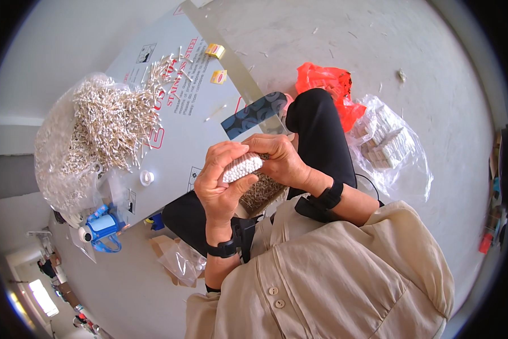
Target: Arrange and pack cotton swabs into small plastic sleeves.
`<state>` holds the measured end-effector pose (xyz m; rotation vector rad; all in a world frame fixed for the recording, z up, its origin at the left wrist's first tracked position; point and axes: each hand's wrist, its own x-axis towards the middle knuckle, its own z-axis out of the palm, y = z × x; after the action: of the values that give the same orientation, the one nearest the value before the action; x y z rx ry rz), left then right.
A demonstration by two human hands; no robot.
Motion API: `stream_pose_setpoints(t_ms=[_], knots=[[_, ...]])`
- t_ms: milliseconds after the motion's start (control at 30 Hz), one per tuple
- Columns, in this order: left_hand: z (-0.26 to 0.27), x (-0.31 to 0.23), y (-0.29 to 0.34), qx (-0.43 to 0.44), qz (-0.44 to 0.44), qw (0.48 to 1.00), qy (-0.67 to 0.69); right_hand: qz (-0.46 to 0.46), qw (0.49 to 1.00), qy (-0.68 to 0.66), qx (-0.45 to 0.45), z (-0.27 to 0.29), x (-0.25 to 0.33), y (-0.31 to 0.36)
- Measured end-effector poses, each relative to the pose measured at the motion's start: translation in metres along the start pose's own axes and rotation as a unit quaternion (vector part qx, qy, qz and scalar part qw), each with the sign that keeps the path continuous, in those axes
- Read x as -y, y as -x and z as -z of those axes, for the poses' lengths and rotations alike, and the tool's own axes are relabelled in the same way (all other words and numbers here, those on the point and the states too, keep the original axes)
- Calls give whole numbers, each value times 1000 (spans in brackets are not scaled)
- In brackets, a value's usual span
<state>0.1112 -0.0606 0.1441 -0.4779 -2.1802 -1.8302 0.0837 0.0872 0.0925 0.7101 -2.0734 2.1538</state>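
A tight bundle of cotton swabs (242,169) is held up above my lap, its white cotton tips facing me. My left hand (210,179) wraps round its left side, thumb below and fingers over the top. From the other side my right hand (288,163) grips the bundle's far right edge with bent fingers; part of its grip is hidden. Beneath both hands, a box of loose cotton swabs (261,193) rests between my legs, partly covered by the hands. A large heap of loose cotton swabs (115,121) spills from a clear plastic bag (56,164) on the table.
The grey table (189,133) carries two small yellow boxes (214,51), a white cap (146,178) and a patterned dark strip (254,116) at its edge. A blue bottle (102,226) stands left. On the floor right lie a red bag (324,79) and a clear bag of white packs (387,148).
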Motion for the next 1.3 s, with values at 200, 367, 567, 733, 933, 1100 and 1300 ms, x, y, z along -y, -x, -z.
stream_pose_setpoints(t_ms=[200,367,567,733,933,1100,1300], knots=[[5,9,-1,38,-20,999,-20,-10,1000,-9,16,16,1,5],[-11,10,-4,-12,15,998,56,-101,994,-51,6,32,-8,14],[1,33,7,-11,148,987,61,-237,915,-171,-278,108,-36,24],[-14,40,5,-1,192,978,75,-428,792,-210,-382,194,-93,49],[-5,6,0,14,122,992,12,-434,840,-73,-319,166,-77,81],[-9,-116,-23,-8,-199,980,-15,-361,861,-105,-342,147,-41,72],[-8,-196,29,-201,-222,946,122,-285,937,1,-204,113,13,44]])
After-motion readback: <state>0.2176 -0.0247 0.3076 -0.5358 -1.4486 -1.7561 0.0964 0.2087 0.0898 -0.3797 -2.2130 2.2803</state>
